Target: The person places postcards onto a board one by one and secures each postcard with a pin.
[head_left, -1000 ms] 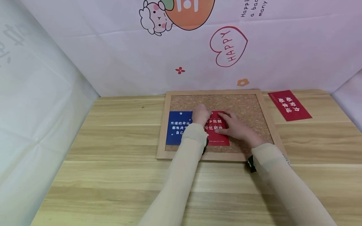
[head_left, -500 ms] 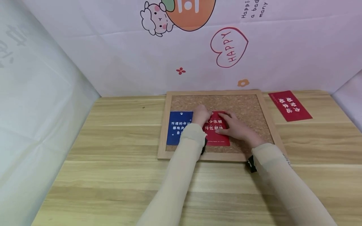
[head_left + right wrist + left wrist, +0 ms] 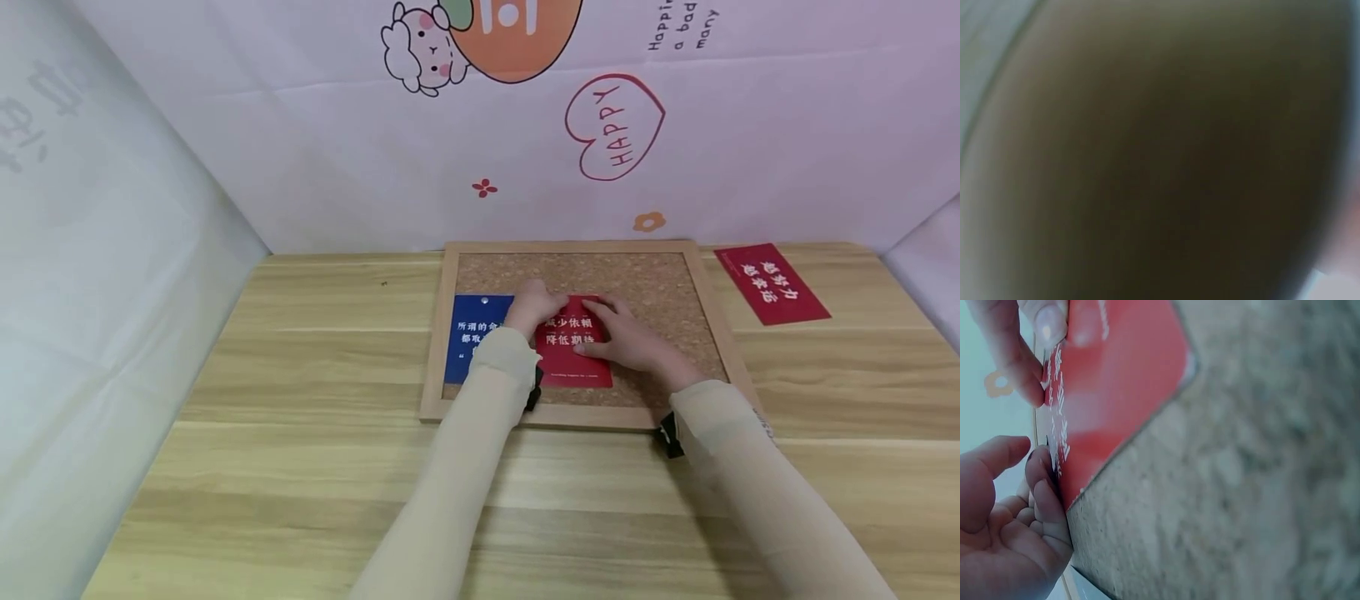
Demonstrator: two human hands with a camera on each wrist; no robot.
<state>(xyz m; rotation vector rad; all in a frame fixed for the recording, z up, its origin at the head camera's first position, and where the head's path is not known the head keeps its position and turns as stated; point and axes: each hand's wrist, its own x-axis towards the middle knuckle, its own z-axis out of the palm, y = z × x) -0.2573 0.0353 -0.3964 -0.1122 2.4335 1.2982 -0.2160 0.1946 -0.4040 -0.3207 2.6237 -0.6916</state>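
A red card [image 3: 574, 362] with white writing lies on a wood-framed corkboard [image 3: 648, 275], just right of a blue card [image 3: 463, 358]. At the red card's upper left edge is my left hand [image 3: 529, 302], partly covering the blue card. The left wrist view shows its fingers curled by the card edge, the thumb tip close to a fingertip; whether they pinch something small I cannot tell. My right hand [image 3: 632, 337] rests on the red card's right side with thumb and fingers spread. A blurred dark shape fills most of the right wrist view.
A small white dot [image 3: 484, 300] marks the blue card's top. Another red card [image 3: 772, 285] lies slanted on the wooden table [image 3: 300, 375], right of the corkboard. Behind stands a white printed backdrop [image 3: 360, 167], and white fabric [image 3: 112, 275] borders the left side.
My left hand shifts slightly at the red card's top edge, and its fingertips now cover the white spot seen there before. The right hand stays on the card. The head view shifts slightly.
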